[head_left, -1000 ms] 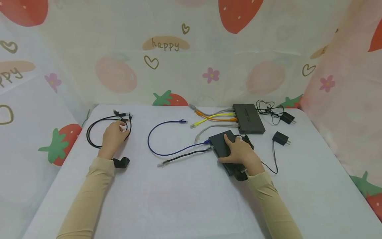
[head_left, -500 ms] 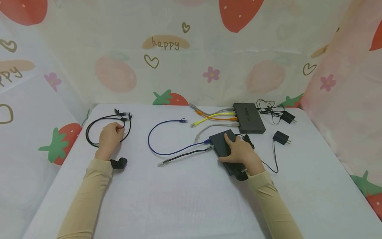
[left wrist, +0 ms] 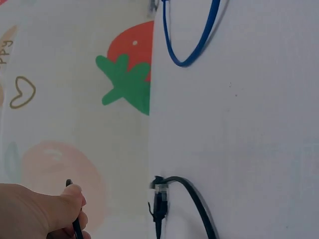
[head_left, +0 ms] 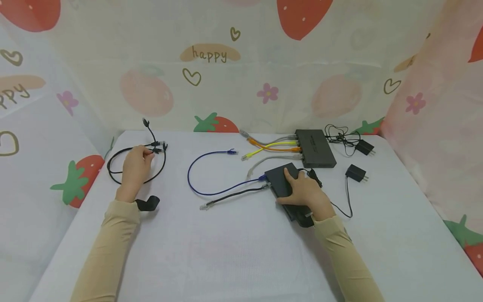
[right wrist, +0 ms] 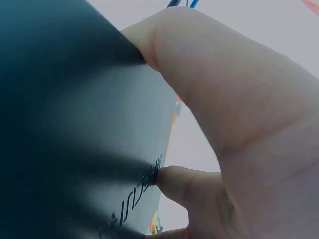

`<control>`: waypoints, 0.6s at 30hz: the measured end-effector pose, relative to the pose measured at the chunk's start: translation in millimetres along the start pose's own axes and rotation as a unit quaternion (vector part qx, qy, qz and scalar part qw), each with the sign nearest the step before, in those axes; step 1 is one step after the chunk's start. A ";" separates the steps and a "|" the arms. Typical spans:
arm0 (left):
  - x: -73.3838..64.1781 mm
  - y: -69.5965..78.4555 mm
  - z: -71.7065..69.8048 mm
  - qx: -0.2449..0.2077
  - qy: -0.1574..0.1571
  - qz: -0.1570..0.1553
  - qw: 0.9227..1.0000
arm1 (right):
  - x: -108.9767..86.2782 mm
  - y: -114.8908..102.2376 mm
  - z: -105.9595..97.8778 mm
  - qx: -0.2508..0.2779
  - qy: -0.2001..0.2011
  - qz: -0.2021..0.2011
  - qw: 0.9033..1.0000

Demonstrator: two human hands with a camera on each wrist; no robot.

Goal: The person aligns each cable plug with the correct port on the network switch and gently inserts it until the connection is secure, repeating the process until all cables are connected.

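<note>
In the head view my left hand (head_left: pixel 136 167) pinches a thin black network cable (head_left: pixel 163 165) at the left of the table. In the left wrist view a short length of it pokes up beyond the thumb and fingertips of my left hand (left wrist: pixel 52 211). One black plug (head_left: pixel 146 123) is raised above the coil, and other black plugs (left wrist: pixel 160 204) lie beside it. My right hand (head_left: pixel 307 195) rests on a flat black network switch (head_left: pixel 281 178), its thumb and fingers spread over the casing. Blue and black cables are plugged into that switch.
A second black network switch (head_left: pixel 316 149) stands behind, with grey, yellow and orange cables (head_left: pixel 277 150) in its left side. Two black power adapters (head_left: pixel 355 172) with thin cords lie at the right. The blue cable (head_left: pixel 203 193) loops across the middle of the white table (head_left: pixel 226 260).
My left hand has shifted slightly left and away from me, lifting one end of the black cable so its plug rises above the coil. My right hand has stayed on the switch.
</note>
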State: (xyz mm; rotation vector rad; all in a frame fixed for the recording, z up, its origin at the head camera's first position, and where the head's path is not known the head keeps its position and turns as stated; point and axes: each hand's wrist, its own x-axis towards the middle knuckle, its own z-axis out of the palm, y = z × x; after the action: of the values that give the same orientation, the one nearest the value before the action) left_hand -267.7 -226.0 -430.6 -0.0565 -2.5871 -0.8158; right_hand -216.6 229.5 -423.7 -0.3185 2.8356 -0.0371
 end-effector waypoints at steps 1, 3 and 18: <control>0.5 2.2 -2.0 -0.002 0.000 0.001 1.000 | 0.4 0.2 0.1 0.000 0.000 0.000 1.000; 1.9 6.4 -5.8 -0.003 0.001 -0.001 1.000 | 0.7 0.5 0.3 -0.002 -0.001 0.000 1.000; 8.3 38.6 -33.5 -0.033 0.025 0.008 0.999 | 2.2 1.7 2.5 -0.012 -0.005 0.004 1.000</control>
State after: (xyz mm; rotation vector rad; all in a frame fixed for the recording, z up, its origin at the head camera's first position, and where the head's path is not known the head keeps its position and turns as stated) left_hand -256.1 -213.5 -381.7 -0.0763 -2.5101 -0.8859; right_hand -218.4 230.7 -426.9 -0.3124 2.8288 -0.0006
